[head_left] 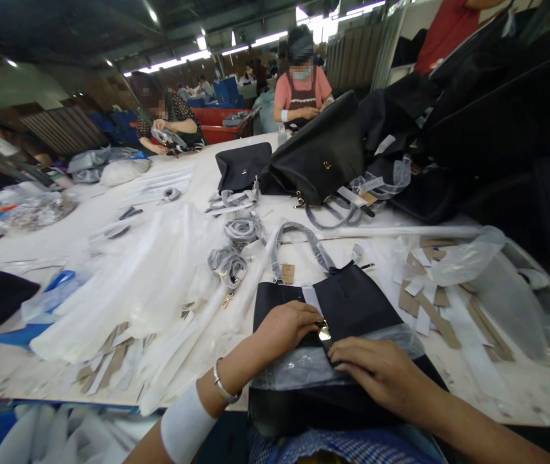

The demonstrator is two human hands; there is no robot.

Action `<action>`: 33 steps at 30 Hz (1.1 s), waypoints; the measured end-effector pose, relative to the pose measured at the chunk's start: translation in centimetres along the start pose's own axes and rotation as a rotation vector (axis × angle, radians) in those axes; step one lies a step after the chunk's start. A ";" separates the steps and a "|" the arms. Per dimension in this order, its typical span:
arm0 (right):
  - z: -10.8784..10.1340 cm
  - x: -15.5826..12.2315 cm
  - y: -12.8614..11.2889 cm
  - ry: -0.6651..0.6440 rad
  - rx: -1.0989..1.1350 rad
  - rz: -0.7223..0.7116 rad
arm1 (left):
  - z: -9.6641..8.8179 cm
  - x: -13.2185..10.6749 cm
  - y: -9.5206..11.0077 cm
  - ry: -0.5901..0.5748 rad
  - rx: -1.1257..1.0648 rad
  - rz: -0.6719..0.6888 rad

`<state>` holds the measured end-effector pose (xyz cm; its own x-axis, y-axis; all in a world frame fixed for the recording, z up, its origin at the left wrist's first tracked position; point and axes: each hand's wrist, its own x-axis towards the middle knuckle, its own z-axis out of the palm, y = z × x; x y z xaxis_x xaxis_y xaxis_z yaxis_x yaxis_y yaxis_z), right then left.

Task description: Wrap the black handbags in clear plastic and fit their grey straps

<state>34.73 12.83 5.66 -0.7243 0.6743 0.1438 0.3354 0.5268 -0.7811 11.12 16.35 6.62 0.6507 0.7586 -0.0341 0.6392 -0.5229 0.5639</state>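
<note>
A black handbag [364, 293] lies at the table's front edge, with its grey-wrapped handle [304, 229] stretching away from me. Clear plastic film [287, 368] runs across its front. My left hand [290, 323] has its fingers closed at the upper left of the gold clasp [324, 332]. Just below the clasp, my right hand [374, 366] pinches the short black strap [327, 347] that the clasp sits on. The fingertips partly cover both strap and clasp. A tan tag [288, 273] lies by the handle.
Wrapped strap coils [243, 229] lie beyond the bag, left of its handle. White film sheets [173, 258] spread to the left; cardboard and paper strips [432, 303] are piled right. More black bags [320, 161] stand at the back. Two people [302, 90] [166, 122] work across the table.
</note>
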 end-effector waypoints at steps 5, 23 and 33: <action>0.1 0.3 0.5 -0.081 0.011 0.072 | 1.1 0.1 -0.5 0.041 0.017 -0.071; -0.1 -1.6 1.0 0.004 -0.329 -0.109 | 1.0 0.6 0.0 0.090 -0.005 -0.196; 1.1 -5.0 2.7 0.055 -0.712 -0.101 | 3.0 -2.5 2.1 -0.007 0.214 0.020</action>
<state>38.63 10.29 2.17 -0.7475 0.6195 0.2396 0.5932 0.7849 -0.1790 12.05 12.16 5.43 0.6664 0.7450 -0.0312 0.6982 -0.6088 0.3768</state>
